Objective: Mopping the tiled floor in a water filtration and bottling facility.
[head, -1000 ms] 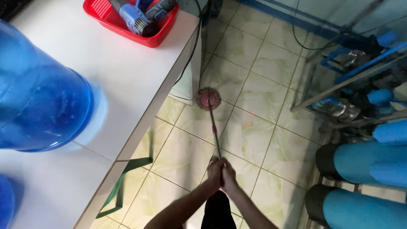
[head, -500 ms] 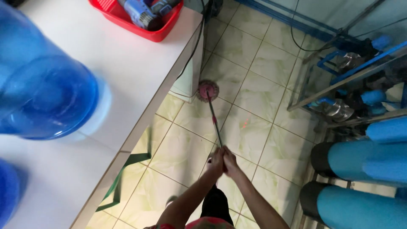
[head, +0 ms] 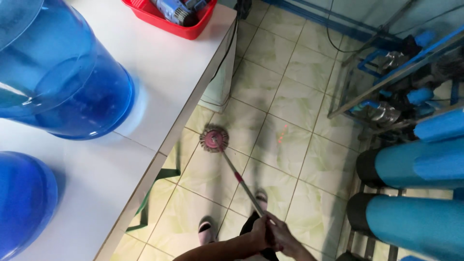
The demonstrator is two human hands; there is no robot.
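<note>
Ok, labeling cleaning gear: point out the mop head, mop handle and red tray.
mop head (head: 214,139), head view, pink center disc.
mop handle (head: 240,181), head view, mid shaft.
red tray (head: 191,30), head view, front rim.

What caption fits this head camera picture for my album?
Both hands, left hand and right hand, grip a mop on the tiled floor beside a white table.

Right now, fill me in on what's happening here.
A person stands on a tiled floor and grips a mop handle with both hands, left hand and right hand together at its top. The round mop head rests on the tiles beside the white table. The table holds large blue water jugs and a red tray.
</note>
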